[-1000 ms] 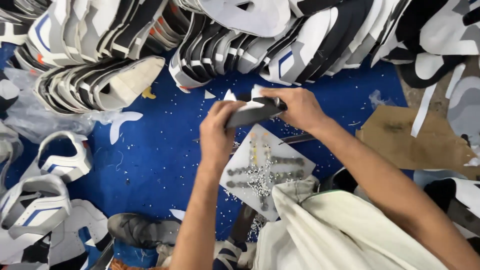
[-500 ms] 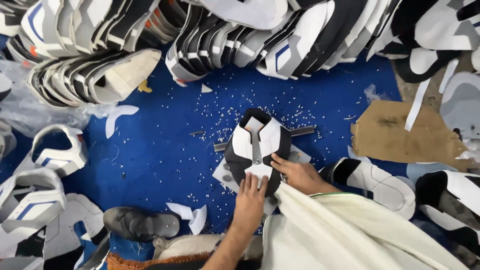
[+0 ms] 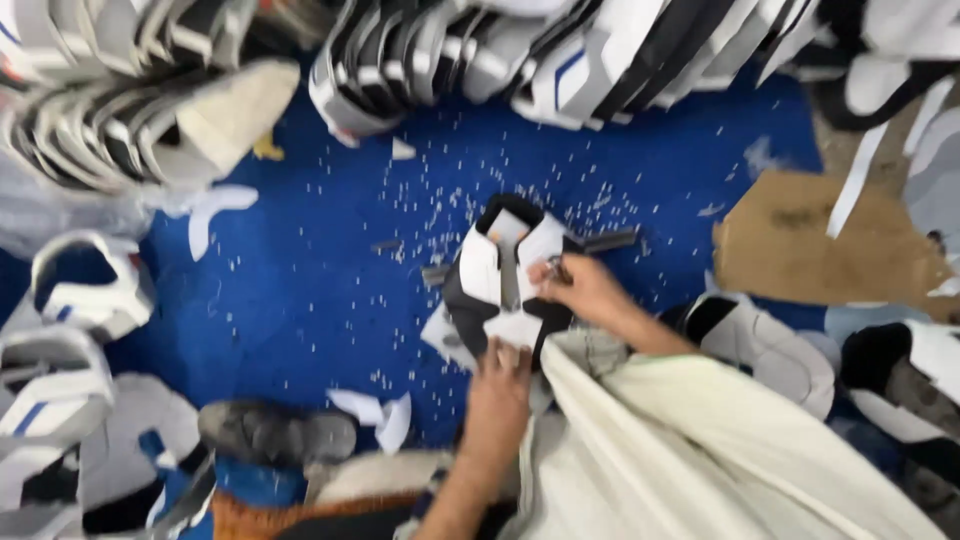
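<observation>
Black-and-white shoe upper (image 3: 505,285) lies spread flat on blue floor (image 3: 300,290).

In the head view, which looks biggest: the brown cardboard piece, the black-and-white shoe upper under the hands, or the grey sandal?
1. brown cardboard piece
2. black-and-white shoe upper, though its near end is partly hidden by the hands
3. grey sandal

It was a shoemaking workshop: stacked shoe uppers (image 3: 600,60) lay beyond the hands, punch scraps (image 3: 440,220) littered the blue mat (image 3: 300,290), and cardboard (image 3: 800,250) lay to their right.
</observation>
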